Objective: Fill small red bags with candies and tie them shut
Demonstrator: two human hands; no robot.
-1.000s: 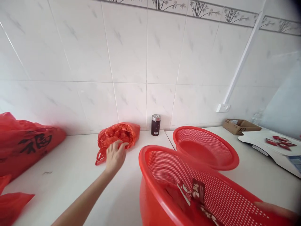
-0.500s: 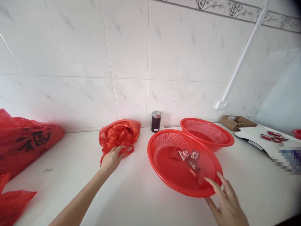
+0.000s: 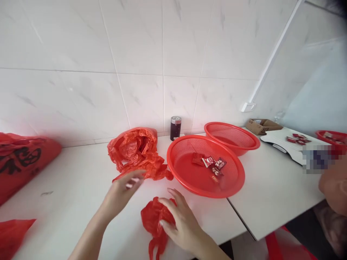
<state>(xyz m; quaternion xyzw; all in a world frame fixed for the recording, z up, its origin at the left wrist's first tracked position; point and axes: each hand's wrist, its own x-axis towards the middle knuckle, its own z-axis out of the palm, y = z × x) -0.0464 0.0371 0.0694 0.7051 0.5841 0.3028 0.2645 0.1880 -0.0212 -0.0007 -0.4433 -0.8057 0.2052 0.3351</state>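
Note:
A crumpled pile of red plastic bags (image 3: 135,150) lies on the white counter (image 3: 76,187) near the tiled wall. My left hand (image 3: 121,191) reaches toward the pile's near edge with its fingers stretched out, slightly blurred, the fingertips at the plastic. My right hand (image 3: 181,220) is closed over a single crumpled red bag (image 3: 153,220) that lies on the counter close to the front edge, apart from the pile.
A red mesh basket (image 3: 173,168) holding several small sachets (image 3: 210,164) sits right of the pile, a second basket (image 3: 231,135) behind it. A dark jar (image 3: 175,128) stands by the wall. A large printed red bag (image 3: 24,159) lies left. Another person (image 3: 333,191) is at the right edge.
My right hand left the basket's rim and now grips a single red bag near the counter's front. My left hand drew back from the pile. The view tilted down.

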